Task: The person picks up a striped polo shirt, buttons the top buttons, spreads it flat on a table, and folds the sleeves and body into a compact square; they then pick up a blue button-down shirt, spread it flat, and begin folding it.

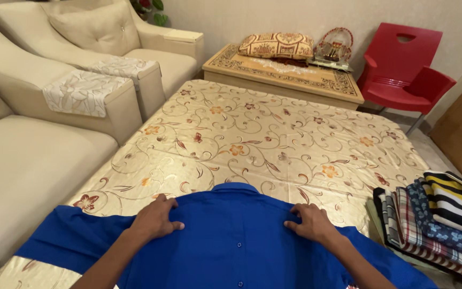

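Both hands pinch the blue button-up shirt (pixel 231 241) at its shoulders: left hand (pixel 156 218) fingers curled onto the fabric at the left shoulder, right hand (pixel 312 222) closed on a fold at the right. Shirt lies flat, front up, collar between and just beyond the two grips, on a gold floral tablecloth (pixel 263 139). A stack of folded striped and plaid clothes (pixel 434 225) sits right of the right hand, a beige sofa (pixel 22 166) left of the left.

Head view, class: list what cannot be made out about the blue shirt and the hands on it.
- Blue shirt: its lower part is cut off by the bottom edge of the head view.
- Left hand and right hand: palms face down, hidden.
- Folded clothes pile: cut off by the right edge.
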